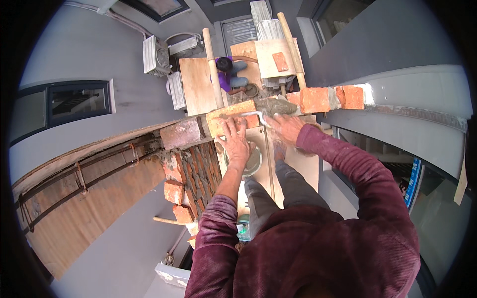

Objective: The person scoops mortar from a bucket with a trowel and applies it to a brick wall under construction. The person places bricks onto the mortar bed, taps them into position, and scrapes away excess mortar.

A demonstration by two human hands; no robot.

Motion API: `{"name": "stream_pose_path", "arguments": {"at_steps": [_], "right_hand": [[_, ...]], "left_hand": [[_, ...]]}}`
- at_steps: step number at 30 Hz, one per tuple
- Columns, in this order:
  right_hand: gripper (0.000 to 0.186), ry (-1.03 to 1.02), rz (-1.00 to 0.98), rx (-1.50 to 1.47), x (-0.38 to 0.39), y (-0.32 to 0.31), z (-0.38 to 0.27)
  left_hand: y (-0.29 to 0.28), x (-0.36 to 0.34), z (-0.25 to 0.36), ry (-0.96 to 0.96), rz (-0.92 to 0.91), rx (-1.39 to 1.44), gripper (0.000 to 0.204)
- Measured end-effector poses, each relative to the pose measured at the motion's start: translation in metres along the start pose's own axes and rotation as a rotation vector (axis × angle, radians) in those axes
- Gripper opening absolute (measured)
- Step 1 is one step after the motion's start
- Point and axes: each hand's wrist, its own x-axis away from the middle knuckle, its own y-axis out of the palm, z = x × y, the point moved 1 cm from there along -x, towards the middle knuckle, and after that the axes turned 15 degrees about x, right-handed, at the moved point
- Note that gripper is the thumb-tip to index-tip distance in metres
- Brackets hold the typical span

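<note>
An orange brick [212,124] lies on top of the brick wall in front of me. My left hand [235,145] rests on it with the fingers spread over its near side. My right hand [287,130] is closed round a trowel, its handle hidden in my fingers; the pale metal of the trowel [257,114] reaches left along the brick's near edge. Grey wet mortar [276,106] covers the wall top to the right of this brick. A round bucket [254,163] stands below the wall, partly behind my left hand.
More bricks [315,100] continue the wall top to the right; a dusty brick [181,133] is to the left. Beyond, a person in purple [226,74] crouches by a mortar container [252,90]. Bamboo poles [212,67], plywood [196,84] and rusty rebar [79,179] are around.
</note>
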Motion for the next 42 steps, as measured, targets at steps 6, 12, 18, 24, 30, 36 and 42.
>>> {"name": "stream_pose_path", "arguments": {"at_steps": [6, 12, 18, 24, 30, 36, 42], "right_hand": [[0.058, 0.004, -0.047, -0.047, 0.003, -0.004, -0.002], [0.061, 0.031, -0.093, -0.032, 0.006, -0.007, -0.007], [0.050, 0.188, -0.032, -0.211, 0.025, -0.026, -0.027], [0.042, 0.446, 0.291, -0.675, 0.128, -0.002, -0.056], [0.043, 1.215, -0.118, -0.909, 0.268, 0.095, -0.087], [0.032, 1.634, -0.160, -1.239, 0.358, 0.201, -0.145], [0.036, 1.228, -0.481, -1.017, 0.379, 0.282, -0.175]], "left_hand": [[0.002, 0.000, 0.002, -0.023, -0.020, -0.017, 0.095], [0.008, -0.001, 0.000, -0.035, -0.020, -0.018, 0.091], [0.006, -0.001, -0.001, -0.003, -0.019, 0.004, 0.090], [0.004, 0.032, -0.028, 0.105, 0.107, 0.171, 0.087], [0.025, 0.152, -0.113, 0.324, 0.260, 0.536, 0.041], [0.101, 0.332, -0.271, -0.329, -0.387, 0.361, 0.044], [0.209, 0.492, -0.384, -0.426, -0.355, 0.637, 0.032]]}}
